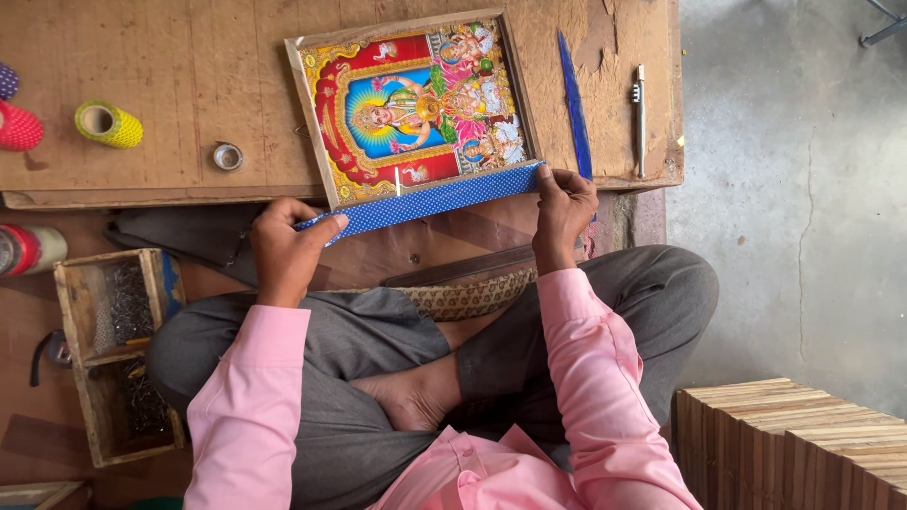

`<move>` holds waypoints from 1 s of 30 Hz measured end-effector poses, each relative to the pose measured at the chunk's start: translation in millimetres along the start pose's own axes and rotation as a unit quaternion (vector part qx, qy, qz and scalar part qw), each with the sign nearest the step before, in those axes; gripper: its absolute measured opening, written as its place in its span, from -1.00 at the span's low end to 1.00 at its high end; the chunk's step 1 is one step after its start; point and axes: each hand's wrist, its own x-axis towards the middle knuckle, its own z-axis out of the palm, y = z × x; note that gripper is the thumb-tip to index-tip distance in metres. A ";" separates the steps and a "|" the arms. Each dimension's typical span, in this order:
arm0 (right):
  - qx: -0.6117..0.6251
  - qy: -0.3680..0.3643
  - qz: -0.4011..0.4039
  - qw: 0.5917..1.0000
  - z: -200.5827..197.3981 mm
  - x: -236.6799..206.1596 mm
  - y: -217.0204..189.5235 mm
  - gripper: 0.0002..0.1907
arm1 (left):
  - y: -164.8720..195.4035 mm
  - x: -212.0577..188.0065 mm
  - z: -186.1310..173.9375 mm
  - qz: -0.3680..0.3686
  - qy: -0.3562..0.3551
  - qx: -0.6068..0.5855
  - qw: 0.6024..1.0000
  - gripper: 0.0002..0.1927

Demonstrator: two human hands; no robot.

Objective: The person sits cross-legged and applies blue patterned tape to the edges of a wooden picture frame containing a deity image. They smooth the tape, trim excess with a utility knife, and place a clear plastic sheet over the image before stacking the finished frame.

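- The blue dotted tape strip (430, 200) lies along the 6 o'clock edge of the colourful wooden-framed picture (413, 104) on the wooden tabletop (189, 76).
- Left hand (283, 250) and right hand (564, 210) have fingers pinched on its ends; better keep it tight and straight.

A blue dotted tape strip (430, 200) stretches taut along the near edge of a colourful framed picture (416, 104), lying flat, slightly tilted, on the wooden board.
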 end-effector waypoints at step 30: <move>-0.023 -0.024 -0.005 0.999 7.2 18.4 12.3 -0.87 | -33.6 10.6 0.5 0.019 -0.033 -0.090 0.995 -0.64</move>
